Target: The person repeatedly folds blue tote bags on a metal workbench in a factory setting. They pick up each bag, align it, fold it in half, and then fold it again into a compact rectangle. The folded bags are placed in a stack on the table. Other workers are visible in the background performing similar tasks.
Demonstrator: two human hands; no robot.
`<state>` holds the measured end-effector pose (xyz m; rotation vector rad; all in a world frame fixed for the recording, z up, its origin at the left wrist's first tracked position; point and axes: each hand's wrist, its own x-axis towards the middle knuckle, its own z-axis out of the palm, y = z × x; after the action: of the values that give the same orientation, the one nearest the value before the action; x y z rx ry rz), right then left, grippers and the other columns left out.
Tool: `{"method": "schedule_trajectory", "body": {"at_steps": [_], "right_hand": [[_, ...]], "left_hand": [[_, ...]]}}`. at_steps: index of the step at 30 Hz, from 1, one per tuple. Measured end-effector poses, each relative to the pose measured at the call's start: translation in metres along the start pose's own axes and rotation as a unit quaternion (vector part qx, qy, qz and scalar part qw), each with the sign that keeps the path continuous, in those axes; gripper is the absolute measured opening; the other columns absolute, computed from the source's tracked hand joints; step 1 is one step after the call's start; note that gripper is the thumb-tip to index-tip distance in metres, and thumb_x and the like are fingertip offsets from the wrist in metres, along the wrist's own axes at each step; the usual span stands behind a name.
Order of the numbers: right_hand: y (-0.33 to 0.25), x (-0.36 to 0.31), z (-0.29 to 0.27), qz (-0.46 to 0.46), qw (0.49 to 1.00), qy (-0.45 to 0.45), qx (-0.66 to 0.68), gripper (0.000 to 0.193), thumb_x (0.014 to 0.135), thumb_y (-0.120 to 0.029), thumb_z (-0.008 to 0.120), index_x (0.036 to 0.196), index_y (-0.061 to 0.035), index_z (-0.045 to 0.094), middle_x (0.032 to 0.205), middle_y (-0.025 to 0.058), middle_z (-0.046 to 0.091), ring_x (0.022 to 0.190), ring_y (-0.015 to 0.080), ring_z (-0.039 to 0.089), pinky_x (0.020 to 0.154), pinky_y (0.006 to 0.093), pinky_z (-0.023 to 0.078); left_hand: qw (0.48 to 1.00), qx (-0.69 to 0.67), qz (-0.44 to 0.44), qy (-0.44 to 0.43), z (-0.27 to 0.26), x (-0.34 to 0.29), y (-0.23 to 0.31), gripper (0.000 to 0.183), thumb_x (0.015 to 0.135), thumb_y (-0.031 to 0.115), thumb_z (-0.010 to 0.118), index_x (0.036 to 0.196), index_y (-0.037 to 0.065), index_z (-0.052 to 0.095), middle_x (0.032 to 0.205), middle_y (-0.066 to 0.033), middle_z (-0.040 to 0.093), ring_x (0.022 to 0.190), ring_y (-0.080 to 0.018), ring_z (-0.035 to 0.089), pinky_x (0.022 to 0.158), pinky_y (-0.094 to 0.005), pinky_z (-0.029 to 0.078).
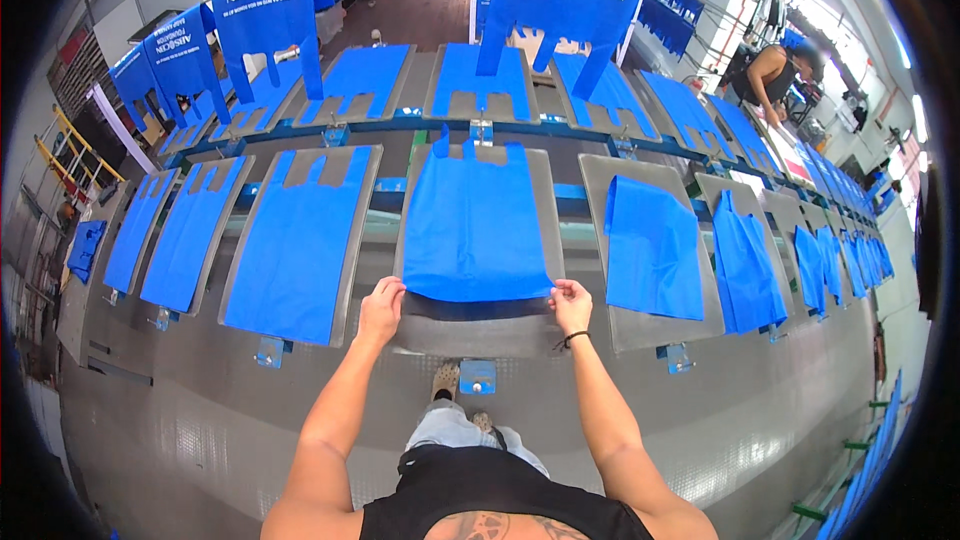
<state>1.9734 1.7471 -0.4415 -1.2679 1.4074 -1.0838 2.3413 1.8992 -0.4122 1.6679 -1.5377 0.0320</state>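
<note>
A blue fabric bag (475, 225) with cut-out handles at its far end lies over a grey board (550, 210) in front of me. My left hand (381, 308) pinches the near left corner of this bag. At the near right corner, my right hand (570, 306) pinches it too, a dark band round the wrist. Between my hands the near edge sags slightly above the board. To the left, another blue bag (297, 250) lies flat on its own board. On the right, a creased blue bag (652, 252) sits askew on its board.
Several more boards with blue bags stretch along both rows, those at right crumpled. Printed blue bags (565, 0) hang above the far row. A metal bracket (478, 377) juts out below my board. Another person (768, 75) leans over the far right end.
</note>
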Motion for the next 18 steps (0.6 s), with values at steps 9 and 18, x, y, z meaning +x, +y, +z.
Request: {"method": "schedule_trajectory", "body": {"at_steps": [9,18], "right_hand": [[-0.248,0.220,0.050,-0.229,0.971,0.006,0.061,0.007,0.092,-0.004,0.071,0.096,-0.0027,0.076,0.078,0.0059,0.075,0.069,0.0159,0.073,0.065,0.0301,0.059],[-0.265,0.110,0.035,-0.405,0.895,0.072,0.174,0.008,0.099,-0.003,0.069,0.107,0.0006,0.070,0.098,0.0056,0.073,0.087,0.0128,0.071,0.080,0.0280,0.058]], "left_hand": [[0.990,-0.086,0.065,0.090,-0.050,0.333,0.008,0.004,0.096,0.004,0.063,0.094,0.000,0.065,0.085,-0.0223,0.070,0.081,-0.0387,0.071,0.072,-0.0444,0.055],[0.948,-0.095,0.174,0.251,-0.092,0.258,0.079,0.010,0.097,0.000,0.069,0.107,-0.001,0.070,0.112,-0.0186,0.075,0.103,-0.0349,0.074,0.089,-0.0388,0.060]]}}
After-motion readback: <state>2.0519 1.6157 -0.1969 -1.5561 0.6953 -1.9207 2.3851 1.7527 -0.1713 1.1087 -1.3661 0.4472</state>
